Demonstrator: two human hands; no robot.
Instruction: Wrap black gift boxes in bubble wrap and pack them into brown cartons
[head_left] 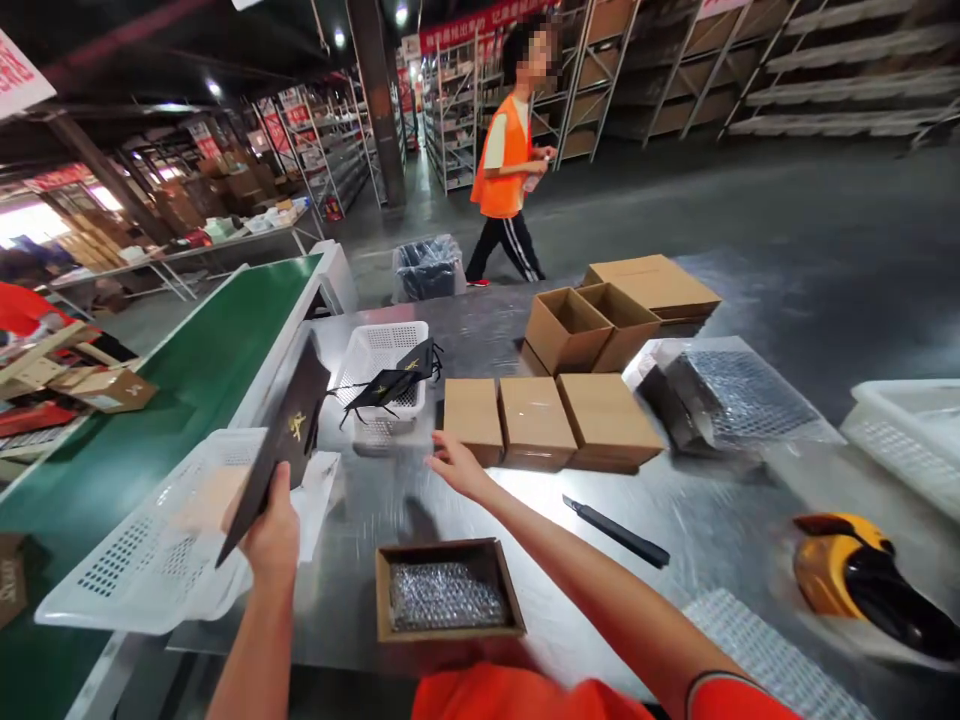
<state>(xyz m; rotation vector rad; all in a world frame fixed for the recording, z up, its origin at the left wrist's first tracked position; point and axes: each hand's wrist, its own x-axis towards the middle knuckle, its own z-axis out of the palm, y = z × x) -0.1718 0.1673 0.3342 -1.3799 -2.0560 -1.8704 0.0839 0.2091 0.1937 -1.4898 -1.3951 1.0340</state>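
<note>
My left hand (271, 530) is closed on a flat black bag (281, 440) with a gold mark, held tilted over a white basket (127, 560). My right hand (456, 465) holds nothing, its fingers apart, just left of the closed cardboard boxes (537, 420). Beyond it, black bags (386, 385) with gold marks and dark cords lie across a small white basket (371, 343). An open carton (382, 600) near my body holds bubble wrap (448, 597). A black cutter knife (619, 532) lies on the metal table (360, 520), right of the carton.
Two open boxes (574, 325) and a larger carton (652, 283) stand at the back. Bubble-wrap pouches (739, 395), a yellow-and-black tape dispenser (847, 570) and a white bin (900, 440) are rightward. A green conveyor (202, 350) runs left. A person (510, 160) in an orange vest walks beyond the table.
</note>
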